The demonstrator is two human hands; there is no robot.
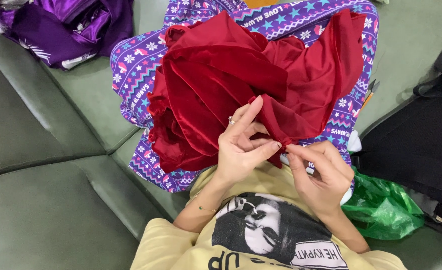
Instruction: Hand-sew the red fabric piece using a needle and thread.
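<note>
A bundle of dark red satin fabric (221,85) lies heaped on my lap, over purple patterned trousers (141,65). My left hand (241,145), with a ring on one finger, pinches a folded edge of the red fabric between thumb and fingers. Just to its right, my right hand (321,172) pinches the same edge at its tip, fingertips almost touching those of the left. Whether a needle or thread sits between the fingers is too small to tell. My yellow printed shirt (261,240) fills the bottom of the view.
I sit on a green leather sofa (41,165). Purple satin cloth (66,25) is piled at the top left. A black backpack (421,140) and a green plastic bag (381,205) lie at my right. Small scissors (370,92) rest beside my knee.
</note>
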